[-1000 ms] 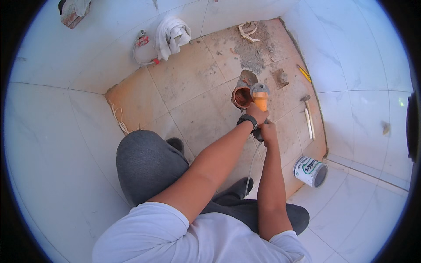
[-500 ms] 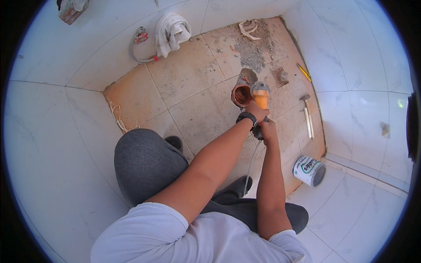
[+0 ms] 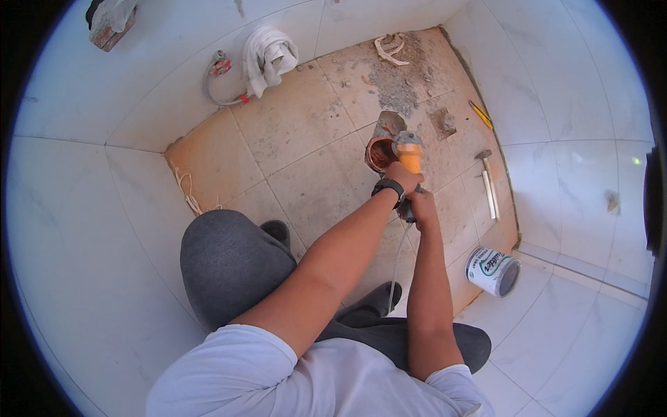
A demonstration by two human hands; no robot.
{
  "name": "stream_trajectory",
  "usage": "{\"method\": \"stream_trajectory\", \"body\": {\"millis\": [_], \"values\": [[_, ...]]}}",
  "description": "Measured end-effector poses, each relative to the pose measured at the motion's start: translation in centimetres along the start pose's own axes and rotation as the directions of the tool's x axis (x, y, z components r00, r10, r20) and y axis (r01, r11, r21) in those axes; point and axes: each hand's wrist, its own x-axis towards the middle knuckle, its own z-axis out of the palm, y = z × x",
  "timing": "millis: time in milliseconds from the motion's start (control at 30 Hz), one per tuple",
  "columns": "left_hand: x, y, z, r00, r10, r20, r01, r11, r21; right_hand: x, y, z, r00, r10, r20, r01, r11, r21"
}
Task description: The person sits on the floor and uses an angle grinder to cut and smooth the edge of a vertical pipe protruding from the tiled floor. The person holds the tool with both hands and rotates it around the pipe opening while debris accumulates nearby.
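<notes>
Dusty floor tiles (image 3: 299,128) spread across the centre of the frame. From my remote seat I see the power tool (image 3: 408,148) right of and above centre, beside the round hole (image 3: 381,154). The left hand (image 3: 403,176) has its grip around the orange body (image 3: 410,162), the right hand (image 3: 423,208) around the dark rear end (image 3: 407,212). I judge it heavy and stiff, best held at both places.

The left hand (image 3: 403,176) hides the middle of the orange-and-grey power tool (image 3: 410,161), whose underside beyond that hand is unseen; far to the hand's left, the top edge crops pale crumpled wrapping (image 3: 119,12).
</notes>
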Motion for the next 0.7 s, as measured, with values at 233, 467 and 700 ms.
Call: {"method": "stream_trajectory", "body": {"millis": [233, 467, 700], "values": [[0.16, 0.14, -0.33, 0.999, -0.033, 0.024, 0.033, 0.999, -0.015, 0.35, -0.46, 0.09, 1.000, 0.001, -0.012, -0.002, 0.998, -0.059], [0.05, -0.12, -0.38, 0.999, -0.035, 0.001, 0.035, 0.999, -0.032, 0.07, -0.48, 0.28, 1.000, 0.019, 0.020, -0.019, 1.000, -0.018], [-0.16, -0.02, -0.76, 0.999, -0.034, -0.002, 0.034, 0.999, -0.017, 0.19, -0.47, 0.49, 0.999, 0.021, 0.036, -0.021, 1.000, -0.018]]}}
